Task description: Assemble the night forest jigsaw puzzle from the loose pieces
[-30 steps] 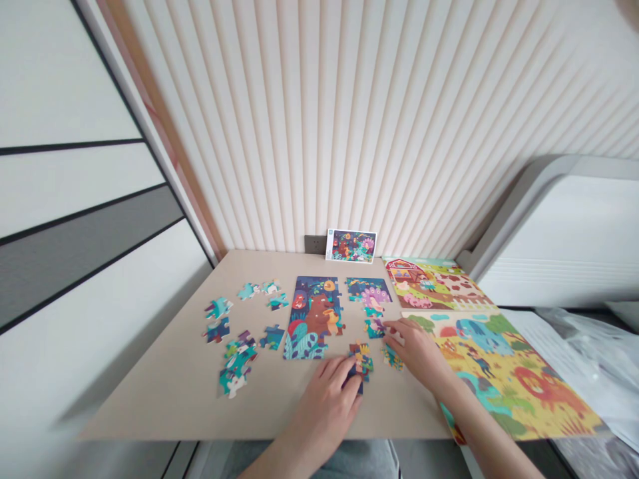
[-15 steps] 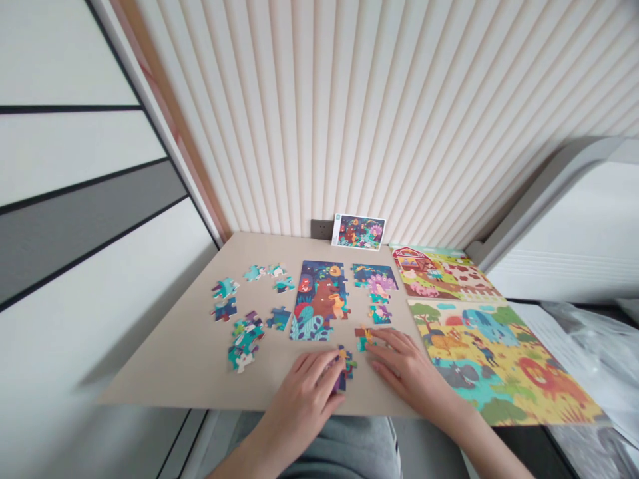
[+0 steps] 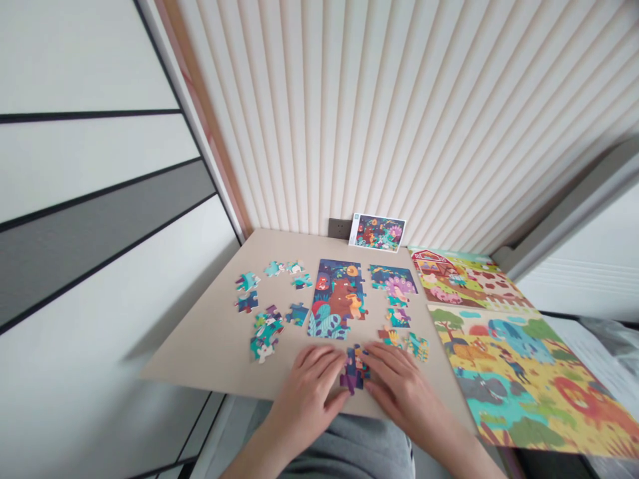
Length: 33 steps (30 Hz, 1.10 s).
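A small cluster of jigsaw puzzle pieces (image 3: 355, 372), dark blue and purple, lies near the table's front edge between my hands. My left hand (image 3: 315, 382) grips its left side, fingers bent and pressed together. From the right, my right hand (image 3: 398, 380) closes on the same cluster, its fingertips covering part of it. Just beyond my right fingers lie a brown and teal piece (image 3: 392, 337) and a teal piece with yellow marks (image 3: 417, 346). Farther back is a partly joined puzzle section with a bear (image 3: 341, 299).
A peacock section (image 3: 397, 283) lies right of the bear section. Loose pieces (image 3: 247, 303) and a joined clump (image 3: 267, 332) are at left. A picture card (image 3: 378, 232) leans on the wall. Farm (image 3: 464, 279) and safari (image 3: 524, 372) puzzles cover the right side.
My right hand has moved left and toward me, from the brown and teal piece to the cluster by my left hand. The teal piece with yellow marks now shows. The camera view has turned left.
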### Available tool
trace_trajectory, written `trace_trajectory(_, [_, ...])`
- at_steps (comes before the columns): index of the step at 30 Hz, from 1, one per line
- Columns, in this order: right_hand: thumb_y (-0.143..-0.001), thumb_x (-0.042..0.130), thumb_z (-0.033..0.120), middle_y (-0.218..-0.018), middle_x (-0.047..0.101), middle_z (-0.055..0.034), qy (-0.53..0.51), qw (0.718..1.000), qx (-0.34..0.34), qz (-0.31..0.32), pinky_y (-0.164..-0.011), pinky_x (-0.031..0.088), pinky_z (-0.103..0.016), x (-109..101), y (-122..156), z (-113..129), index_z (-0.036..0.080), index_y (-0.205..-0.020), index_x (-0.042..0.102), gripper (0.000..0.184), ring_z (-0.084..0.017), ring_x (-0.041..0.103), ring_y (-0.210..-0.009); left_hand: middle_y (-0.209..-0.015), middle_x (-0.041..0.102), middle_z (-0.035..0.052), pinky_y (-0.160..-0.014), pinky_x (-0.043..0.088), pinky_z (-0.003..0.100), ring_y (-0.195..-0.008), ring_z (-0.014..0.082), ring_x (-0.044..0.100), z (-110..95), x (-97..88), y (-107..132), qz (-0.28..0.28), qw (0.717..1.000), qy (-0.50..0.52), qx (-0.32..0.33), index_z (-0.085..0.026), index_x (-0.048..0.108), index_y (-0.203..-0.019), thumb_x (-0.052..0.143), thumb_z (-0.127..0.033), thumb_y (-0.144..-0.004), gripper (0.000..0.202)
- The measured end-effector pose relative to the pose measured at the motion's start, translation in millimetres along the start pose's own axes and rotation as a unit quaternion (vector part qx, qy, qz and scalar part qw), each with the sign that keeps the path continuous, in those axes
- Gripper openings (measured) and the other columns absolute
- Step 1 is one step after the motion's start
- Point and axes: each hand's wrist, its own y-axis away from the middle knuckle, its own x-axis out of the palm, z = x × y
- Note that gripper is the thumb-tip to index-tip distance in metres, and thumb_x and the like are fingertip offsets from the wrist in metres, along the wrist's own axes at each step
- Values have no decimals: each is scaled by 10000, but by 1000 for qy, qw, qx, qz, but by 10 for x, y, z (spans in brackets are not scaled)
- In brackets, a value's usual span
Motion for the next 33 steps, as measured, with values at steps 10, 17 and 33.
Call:
trace_trajectory(10, [-994, 597, 299, -1291, 696, -88, 26, 998, 14, -48, -984, 577, -474, 39, 224, -204, 315, -1303, 670, 319, -303, 661, -1196, -1221, 706, 51, -1150, 457, 503, -1247, 260, 594, -51, -51, -13, 14, 999, 32, -12, -260, 615, -1298, 768, -216, -880, 448])
trace_trajectory(17, [-925, 678, 341, -1269, 724, -64, 94, 990, -32, -97, -884, 609, -457, 12, 517, -464, 349, -1290, 692, 365, -321, 691, -1151, -1228, 697, 71, -1164, 446, 551, -1229, 269, 610, -15, -80, 46, 2, 1000, 0, 1, -263, 596, -1335, 710, -203, -916, 438])
trace_trajectory(33, [-967, 570, 402, -1376, 664, -80, 168, 976, 58, -127, -1080, 470, -555, -77, 719, -889, 315, -1296, 681, 358, -367, 605, -1286, -1233, 691, 84, -1193, 418, 557, -1260, 263, 610, 199, -373, 218, -50, 996, -69, 4, -250, 623, -1299, 526, -163, -990, 335])
